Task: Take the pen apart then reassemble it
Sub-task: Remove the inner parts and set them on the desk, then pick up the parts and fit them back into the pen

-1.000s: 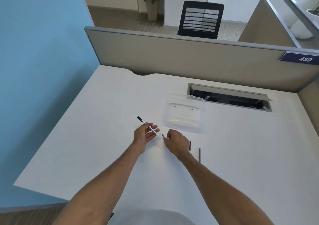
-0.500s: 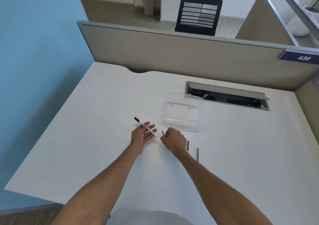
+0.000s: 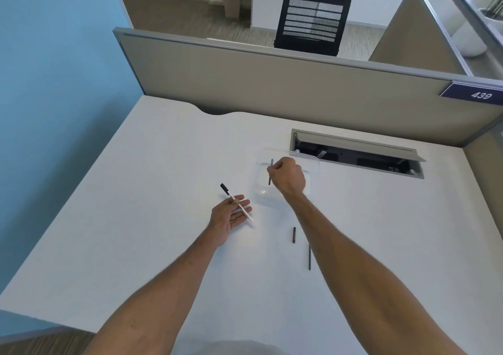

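My left hand (image 3: 228, 216) holds a white pen barrel (image 3: 236, 201) with a black end pointing up-left; the fingers are loosely curled round it. My right hand (image 3: 287, 176) is raised over the clear plastic box and pinches a thin dark rod (image 3: 270, 171), held nearly upright. Two more dark pen parts lie on the white desk (image 3: 152, 191) beside my right forearm: a short piece (image 3: 294, 235) and a longer thin rod (image 3: 309, 256).
A clear plastic box (image 3: 313, 161) sits on the desk under my right hand. Behind it is an open cable tray slot (image 3: 356, 154). A grey partition (image 3: 272, 82) bounds the desk's far edge, a blue wall the left.
My right hand has lifted the thin dark rod off the desk and moved up and away, over the clear box. My left hand still holds the barrel in about the same place.
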